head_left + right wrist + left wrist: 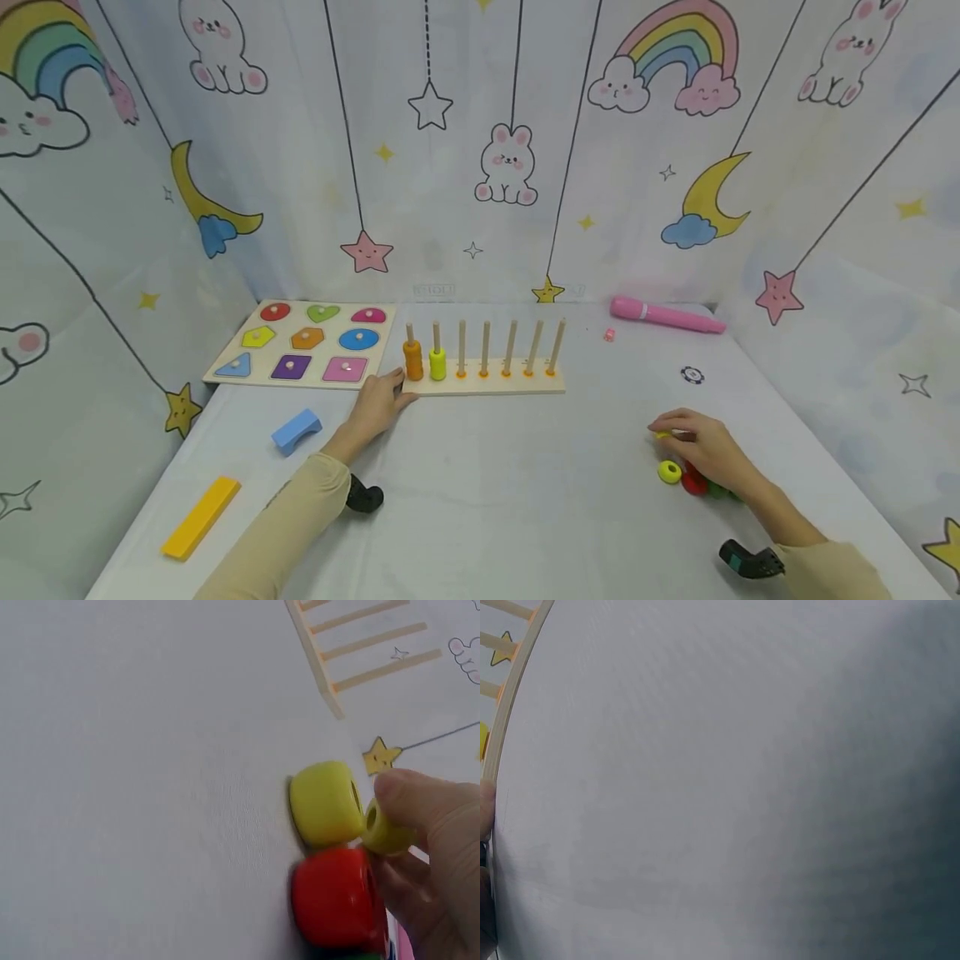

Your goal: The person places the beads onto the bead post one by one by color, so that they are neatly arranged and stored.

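Observation:
A wooden peg rack (483, 382) stands mid-table with orange beads (413, 360) on its first peg and a yellow-green bead (438, 364) on the second; the other pegs are bare. My left hand (378, 402) rests with straight fingers against the rack's left end, whose edge (510, 697) shows in the left wrist view. At the right, my right hand (693, 442) pinches a small yellow bead (384, 829) just above the table. Beside it lie a larger yellow bead (325, 804), a red bead (331, 895) and a green one (718, 490), partly hidden.
A shape puzzle board (303, 344) lies left of the rack. A blue arch block (296, 431) and a yellow bar (201, 517) sit at the front left. A pink marker (666, 317), a tiny pink cube (609, 335) and a dark chip (692, 375) lie at the back right.

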